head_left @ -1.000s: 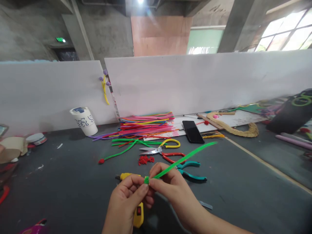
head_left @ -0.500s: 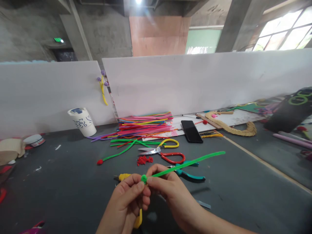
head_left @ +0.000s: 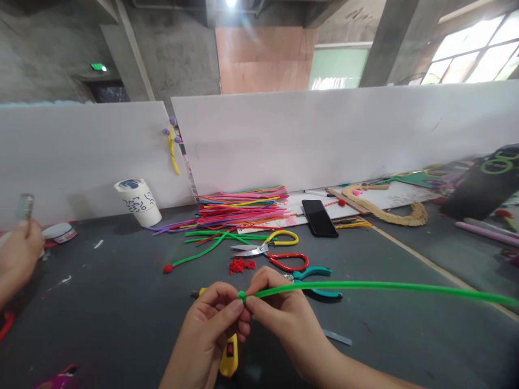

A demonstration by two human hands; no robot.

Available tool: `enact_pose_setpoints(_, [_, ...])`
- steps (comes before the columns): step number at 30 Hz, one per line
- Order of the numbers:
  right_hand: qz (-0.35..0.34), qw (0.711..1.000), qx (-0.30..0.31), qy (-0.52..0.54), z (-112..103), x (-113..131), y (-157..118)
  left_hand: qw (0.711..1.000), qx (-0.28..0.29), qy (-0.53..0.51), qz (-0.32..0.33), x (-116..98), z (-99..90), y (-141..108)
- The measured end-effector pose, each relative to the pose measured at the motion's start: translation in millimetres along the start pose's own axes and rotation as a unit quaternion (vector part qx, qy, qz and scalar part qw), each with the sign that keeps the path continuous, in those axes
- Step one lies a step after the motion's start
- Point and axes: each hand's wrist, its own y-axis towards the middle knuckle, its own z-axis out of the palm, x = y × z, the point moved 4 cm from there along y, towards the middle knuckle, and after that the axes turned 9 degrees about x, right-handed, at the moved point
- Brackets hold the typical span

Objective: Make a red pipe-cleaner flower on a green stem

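A green pipe cleaner [head_left: 365,286] runs from my fingers far out to the right, its near end wound into a small tight coil. My left hand [head_left: 214,324] pinches that coil between thumb and forefinger. Right beside it, my right hand [head_left: 279,310] grips the pipe cleaner with thumb and forefinger where the straight length leaves the coil. Under and behind my left hand lies a yellow glue gun [head_left: 229,356], mostly hidden. Just beyond the hands are small red pieces [head_left: 242,265], scissors [head_left: 265,249] with one yellow and one red handle, and teal-handled pliers [head_left: 316,278].
Behind the scissors lie bundled coloured pipe cleaners [head_left: 243,208] and a red-tipped green stem [head_left: 194,257]. A phone [head_left: 319,218], a white cup [head_left: 138,202] and a braided hoop piece [head_left: 385,213] stand or lie farther back. Another person's hand [head_left: 18,259] holds something at far left.
The green pipe cleaner's free length has swung down and now stretches much farther right. Another person's hand has come in at the left. My hands keep nearly the same place.
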Motion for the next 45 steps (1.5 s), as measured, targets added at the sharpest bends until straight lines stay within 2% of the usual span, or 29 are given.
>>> enact_pose_setpoints(5, [0.039,0.996,0.028,0.076,2,0,1,1.000,-0.021,-0.011,0.012,0,2.0,-2])
enact_pose_setpoints(10, [0.042,0.998,0.015,0.038,2,-2,3,1.000,-0.014,-0.011,-0.017,1,0.7,-1])
enact_pose_setpoints(16, [0.020,1.000,0.018,0.002,2,-3,3,0.999,0.025,-0.005,-0.039,3,-6.3,4])
enact_pose_setpoints(23, [0.001,0.999,0.005,-0.039,-1,2,2,0.994,0.012,0.113,0.005,-5,-9.0,2])
enact_pose_setpoints(29, [0.066,0.992,0.047,0.094,3,-2,2,1.000,-0.004,0.020,-0.022,-1,-5.1,-1])
enact_pose_setpoints(34, [0.065,0.980,0.081,0.167,2,-5,5,0.998,0.026,-0.028,-0.046,2,-2.8,0])
enact_pose_setpoints(39, [0.054,0.974,0.109,0.193,1,-7,7,0.995,0.053,-0.050,-0.071,0,-1.4,0])
enact_pose_setpoints(45, [0.087,0.958,0.129,0.243,4,-13,7,0.988,0.097,-0.075,-0.093,0,1.1,-1])
